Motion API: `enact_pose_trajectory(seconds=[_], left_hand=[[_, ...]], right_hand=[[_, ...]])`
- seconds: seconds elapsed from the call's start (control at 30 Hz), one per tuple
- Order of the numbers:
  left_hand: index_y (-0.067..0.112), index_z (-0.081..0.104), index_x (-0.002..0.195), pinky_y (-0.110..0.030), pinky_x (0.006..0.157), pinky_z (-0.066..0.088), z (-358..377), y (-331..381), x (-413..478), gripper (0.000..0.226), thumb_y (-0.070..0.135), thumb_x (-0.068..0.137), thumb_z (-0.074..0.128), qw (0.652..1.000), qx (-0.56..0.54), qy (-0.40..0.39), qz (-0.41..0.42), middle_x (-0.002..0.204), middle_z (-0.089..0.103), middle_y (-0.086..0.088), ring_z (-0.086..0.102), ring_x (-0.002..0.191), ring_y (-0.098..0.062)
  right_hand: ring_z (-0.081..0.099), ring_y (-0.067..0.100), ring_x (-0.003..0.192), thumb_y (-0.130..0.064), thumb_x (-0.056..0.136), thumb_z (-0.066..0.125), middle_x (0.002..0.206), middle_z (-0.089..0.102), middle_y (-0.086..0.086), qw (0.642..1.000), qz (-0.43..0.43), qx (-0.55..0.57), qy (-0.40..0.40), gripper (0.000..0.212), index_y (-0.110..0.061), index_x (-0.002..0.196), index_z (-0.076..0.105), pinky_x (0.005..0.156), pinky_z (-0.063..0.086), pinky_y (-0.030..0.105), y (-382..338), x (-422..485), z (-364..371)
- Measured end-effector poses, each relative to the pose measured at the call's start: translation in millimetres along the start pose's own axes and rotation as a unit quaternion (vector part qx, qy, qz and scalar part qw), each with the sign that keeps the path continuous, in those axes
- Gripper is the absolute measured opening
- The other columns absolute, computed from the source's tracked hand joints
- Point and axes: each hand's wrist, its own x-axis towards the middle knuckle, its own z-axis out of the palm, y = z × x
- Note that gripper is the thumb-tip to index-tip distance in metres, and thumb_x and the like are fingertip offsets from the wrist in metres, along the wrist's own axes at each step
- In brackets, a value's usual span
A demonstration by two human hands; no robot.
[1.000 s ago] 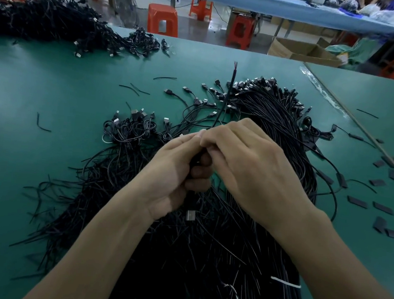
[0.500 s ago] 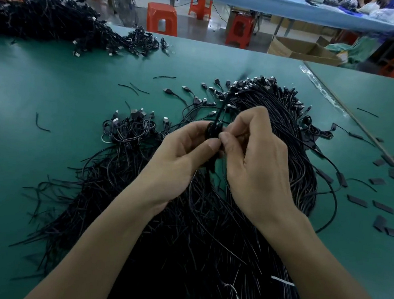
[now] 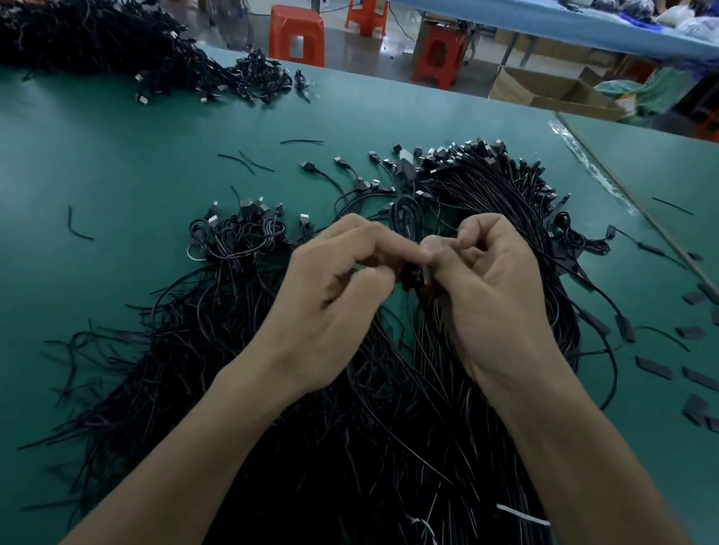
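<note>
The wide green table (image 3: 98,154) first, and sprawled down its middle the big heap of loose black cables (image 3: 377,447), our marker for everything else. Over the heap's centre, raised off it, the two hands meet. The left hand (image 3: 339,288) comes in from the heap's left side, fingers curled, thumb and forefinger pinching. The right hand (image 3: 495,293) comes in from the heap's right side, just as curled, its fingertips pressed in against the left's. Caught between them is one coiled cable (image 3: 413,275), a small dark knot of turns squeezed at the pinch, with its loop (image 3: 404,217) standing out beyond the fingertips toward the heap's far end. So the coil's long axis runs away from the person, roughly along the heap, and the hands close on it from either side, across that axis. Neither is nearer; both have it. What the fingertips are doing at the coil's waist is hidden behind the thumbs; winding or tying off, I'd judge. Just off the heap's left edge sits the small pile of coiled cables (image 3: 239,235), on the left hand's side, so the left looks the handier one to carry this coil over once the right lets go.
</note>
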Motion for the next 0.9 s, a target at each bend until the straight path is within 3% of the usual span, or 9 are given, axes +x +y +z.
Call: enact_pose_trajectory(seconds=[0.07,0.17,0.27,0.33,0.4,0.53,0.67,0.77,0.9], left_hand=[[0.021,0.067,0.097,-0.024,0.067,0.049,1.4,-1.3,-0.1,0.009,0.016,0.090,0.065,0.999,-0.030,0.014,-0.017,0.085,0.065,0.009,0.061,0.077,-0.010],[0.031,0.054,0.099,-0.021,0.058,0.047,-0.4,-5.1,0.0,0.032,0.024,0.082,0.080,0.996,-0.068,0.031,-0.056,0.079,0.064,0.007,0.059,0.068,-0.006],[0.032,0.052,0.100,-0.020,0.048,0.045,-3.5,-6.9,-0.2,0.035,0.045,0.080,0.078,0.993,-0.045,0.015,-0.111,0.070,0.066,0.000,0.057,0.053,-0.009],[0.026,0.057,0.103,-0.020,0.046,0.049,-2.9,-8.3,1.7,0.023,0.037,0.088,0.070,0.990,-0.072,-0.004,-0.120,0.065,0.067,-0.003,0.061,0.048,-0.011],[0.022,0.061,0.100,-0.021,0.048,0.052,-3.9,-8.0,5.2,0.007,0.015,0.098,0.063,0.978,-0.151,0.011,-0.143,0.065,0.069,-0.002,0.066,0.052,-0.011],[0.022,0.061,0.107,-0.031,0.073,0.059,-6.4,-8.7,7.9,0.028,-0.002,0.094,0.058,0.991,-0.085,0.033,-0.098,0.091,0.077,0.000,0.074,0.084,-0.016],[0.016,0.063,0.110,-0.031,0.095,0.053,-5.0,-4.6,6.1,0.033,-0.003,0.094,0.042,0.989,-0.128,0.037,-0.068,0.106,0.075,-0.003,0.068,0.108,-0.016],[0.015,0.059,0.110,-0.021,0.091,0.051,-1.1,-1.5,3.4,0.023,0.004,0.097,0.043,0.986,-0.157,-0.006,-0.061,0.104,0.076,0.005,0.069,0.104,-0.009],[0.018,0.055,0.098,-0.027,0.086,0.053,4.2,-4.3,1.1,0.022,0.014,0.087,0.074,0.990,-0.130,-0.011,-0.058,0.100,0.077,0.008,0.071,0.099,-0.010]], right_hand=[[0.049,0.015,0.070,0.004,0.096,0.056,0.073,0.051,0.006,0.999,-0.034,-0.030,-0.005,0.029,-0.016,0.082,0.041,0.073,0.047,0.029,-3.0,-2.7,1.4],[0.054,0.003,0.068,0.008,0.094,0.056,0.073,0.054,-0.002,0.996,-0.078,-0.034,-0.007,0.030,-0.015,0.083,0.041,0.074,0.049,0.019,-8.4,-5.3,1.8],[0.061,0.004,0.069,0.010,0.093,0.055,0.078,0.059,0.000,0.992,-0.117,-0.032,-0.042,0.029,-0.014,0.085,0.041,0.072,0.052,0.019,-11.7,-7.2,2.7],[0.063,0.013,0.072,0.006,0.093,0.057,0.080,0.061,0.000,0.986,-0.141,-0.061,-0.067,0.027,-0.017,0.086,0.043,0.072,0.053,0.022,-10.6,-8.2,4.2],[0.061,0.021,0.075,-0.002,0.092,0.061,0.081,0.062,-0.002,0.979,-0.156,-0.116,-0.067,0.026,-0.022,0.086,0.045,0.070,0.052,0.024,-6.5,-8.9,5.8],[0.056,0.032,0.073,-0.016,0.087,0.062,0.080,0.062,0.010,0.980,-0.120,-0.156,-0.042,0.019,-0.026,0.081,0.046,0.063,0.049,0.041,5.6,-9.8,5.1],[0.049,0.014,0.064,-0.009,0.089,0.062,0.075,0.062,0.001,0.989,-0.071,-0.123,-0.040,0.025,-0.025,0.080,0.045,0.057,0.045,0.034,12.2,-6.8,-0.8],[0.048,0.021,0.062,-0.003,0.090,0.062,0.076,0.068,0.007,0.990,-0.068,-0.114,-0.046,0.026,-0.021,0.081,0.045,0.052,0.043,0.045,15.9,-5.0,-2.9],[0.043,0.015,0.057,-0.002,0.085,0.061,0.063,0.057,-0.012,0.993,-0.068,-0.093,-0.029,0.030,-0.025,0.077,0.042,0.050,0.038,0.030,16.7,-1.5,-7.5]])
